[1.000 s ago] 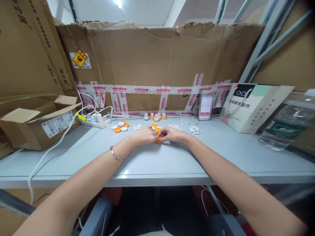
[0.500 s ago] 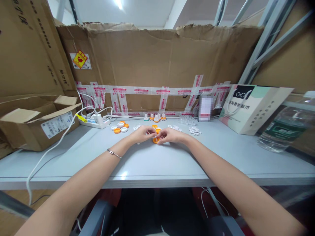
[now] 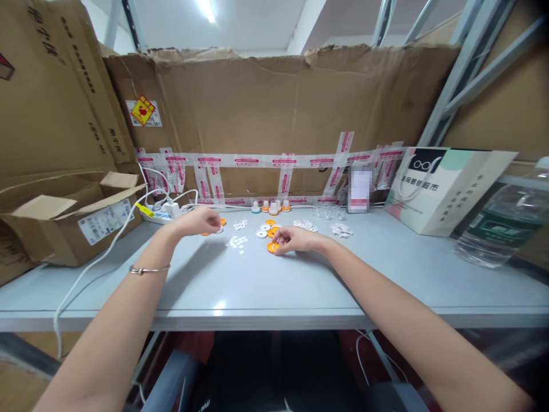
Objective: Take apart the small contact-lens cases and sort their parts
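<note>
My right hand (image 3: 295,239) rests on the grey table (image 3: 266,286) with its fingertips pinched on an orange round cap (image 3: 273,247). My left hand (image 3: 201,220) is out to the left, curled over the group of orange and white caps (image 3: 220,224) near the power strip; whether it holds one is hidden. Between the hands lie a white cap (image 3: 261,233), more orange caps (image 3: 271,226) and several tiny white discs (image 3: 237,242). A thin bangle (image 3: 148,269) circles my left wrist.
A power strip (image 3: 165,214) with white cables sits at the back left beside an open cardboard box (image 3: 64,220). Small capped vials (image 3: 270,205) line the taped cardboard back wall. A printed carton (image 3: 446,186) and a water bottle (image 3: 501,223) stand on the right.
My left hand has left the orange cap at the centre and swung left to the caps near the power strip. My right hand has stayed on the orange cap.
</note>
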`<act>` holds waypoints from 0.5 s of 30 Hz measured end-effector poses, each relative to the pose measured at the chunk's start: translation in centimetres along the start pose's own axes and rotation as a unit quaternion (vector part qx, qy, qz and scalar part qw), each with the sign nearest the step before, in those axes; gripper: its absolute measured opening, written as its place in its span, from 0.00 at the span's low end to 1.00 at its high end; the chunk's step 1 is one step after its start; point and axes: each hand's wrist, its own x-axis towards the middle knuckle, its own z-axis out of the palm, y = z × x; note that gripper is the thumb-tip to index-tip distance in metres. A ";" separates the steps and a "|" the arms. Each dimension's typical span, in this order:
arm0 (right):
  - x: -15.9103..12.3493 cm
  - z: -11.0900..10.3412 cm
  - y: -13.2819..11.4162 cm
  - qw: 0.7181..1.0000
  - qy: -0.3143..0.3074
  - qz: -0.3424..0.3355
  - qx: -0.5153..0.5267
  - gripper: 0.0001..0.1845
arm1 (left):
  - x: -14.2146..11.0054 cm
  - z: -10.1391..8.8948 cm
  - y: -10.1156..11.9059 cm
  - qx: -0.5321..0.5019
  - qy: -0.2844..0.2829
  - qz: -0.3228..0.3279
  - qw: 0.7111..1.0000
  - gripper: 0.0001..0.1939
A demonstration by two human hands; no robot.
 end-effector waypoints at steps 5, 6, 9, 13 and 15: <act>-0.1 0.0 -0.1 1.000 -0.001 -0.004 -0.003 0.22 | -1.8 -0.4 -4.1 0.091 -0.022 -0.101 0.990 0.09; 0.0 0.1 0.0 1.000 -0.001 -0.005 -0.001 0.22 | -2.0 -0.2 -4.3 0.093 -0.031 -0.109 0.989 0.09; 0.2 0.2 0.3 1.000 0.004 -0.018 0.004 0.23 | -1.9 0.4 -4.0 0.091 -0.041 -0.112 0.989 0.10; 0.0 0.1 0.1 0.999 0.006 -0.027 0.033 0.24 | -1.8 1.1 -3.0 0.093 -0.056 -0.113 0.988 0.10; -0.3 -0.3 -0.3 0.997 0.006 -0.030 0.071 0.25 | -1.8 1.2 -2.8 0.094 -0.064 -0.111 0.987 0.10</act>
